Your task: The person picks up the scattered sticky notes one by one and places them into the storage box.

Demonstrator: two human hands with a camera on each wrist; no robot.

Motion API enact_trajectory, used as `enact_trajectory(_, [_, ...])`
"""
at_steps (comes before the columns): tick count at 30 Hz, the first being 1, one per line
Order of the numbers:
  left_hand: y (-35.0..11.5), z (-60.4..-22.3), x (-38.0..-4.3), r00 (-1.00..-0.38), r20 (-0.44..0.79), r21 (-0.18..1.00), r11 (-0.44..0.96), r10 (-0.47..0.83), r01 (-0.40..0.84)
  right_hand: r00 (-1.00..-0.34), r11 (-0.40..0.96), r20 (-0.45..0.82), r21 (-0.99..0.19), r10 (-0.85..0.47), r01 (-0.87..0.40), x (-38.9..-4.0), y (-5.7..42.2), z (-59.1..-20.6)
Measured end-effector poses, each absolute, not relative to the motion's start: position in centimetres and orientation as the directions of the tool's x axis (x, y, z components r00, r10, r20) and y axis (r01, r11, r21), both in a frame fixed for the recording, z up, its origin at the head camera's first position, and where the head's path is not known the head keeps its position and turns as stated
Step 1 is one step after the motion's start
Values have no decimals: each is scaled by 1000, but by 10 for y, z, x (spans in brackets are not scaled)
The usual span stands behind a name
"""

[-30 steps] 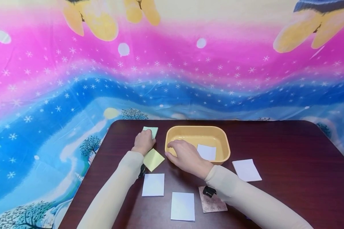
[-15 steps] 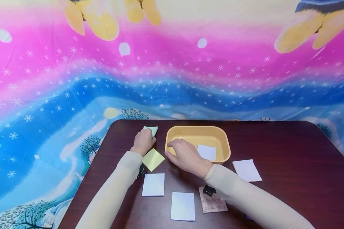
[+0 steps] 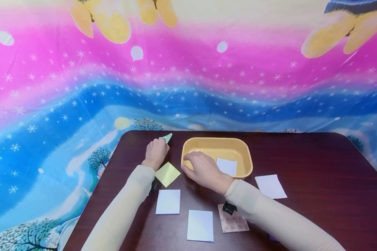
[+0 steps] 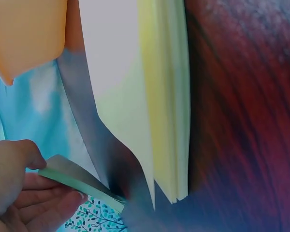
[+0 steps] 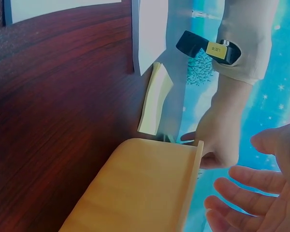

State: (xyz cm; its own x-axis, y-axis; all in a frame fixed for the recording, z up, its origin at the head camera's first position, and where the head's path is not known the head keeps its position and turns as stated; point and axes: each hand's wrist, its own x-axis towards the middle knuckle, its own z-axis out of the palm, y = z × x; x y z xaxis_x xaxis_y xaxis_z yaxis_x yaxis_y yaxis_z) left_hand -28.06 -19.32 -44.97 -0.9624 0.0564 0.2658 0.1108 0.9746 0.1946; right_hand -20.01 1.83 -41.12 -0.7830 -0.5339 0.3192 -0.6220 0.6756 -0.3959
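Note:
My left hand (image 3: 155,153) pinches a light green pad of sticky notes (image 3: 168,137) at the table's far left, its far corner tilted up. In the left wrist view, thumb and fingers grip the green pad's edge. Just nearer me lies a yellow sticky note pad (image 3: 168,175), close under the left wrist. Over the near left rim of a yellow plastic bin (image 3: 215,139) is my right hand (image 3: 205,172). Its fingers are loosely bent and hold nothing, as the right wrist view shows. Inside the bin lies a white note pad (image 3: 227,166).
Two white pads (image 3: 168,202) lie in front of the bin, another white pad (image 3: 271,187) to its right. A pink patterned pad (image 3: 233,225) and a bit of something purple (image 3: 272,238) show below the right forearm. A printed cloth (image 3: 188,69) hangs behind the table.
The green pad has gone from lying nearly flat to being tipped up in my left hand, which has shifted slightly away from me and left. My right hand has stayed almost still.

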Motion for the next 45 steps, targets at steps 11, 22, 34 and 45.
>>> enact_trajectory(11, [-194,-442,-281,-956,292,228,970,15,85,-780,676,325,-391,-534,-625,-201,18,-409])
enact_trajectory(22, [-194,-432,-276,-951,308,256,963,3,86,-786,683,320,-389,-529,-618,-201,19,-409])
enact_trajectory(34, [-195,-427,-268,-940,341,277,955,9,109,-781,680,324,-383,-535,-625,-202,19,-408])
enact_trajectory(45, [-198,-422,-266,-928,372,275,952,24,135,-782,688,323,-374,-532,-622,-203,19,-407])
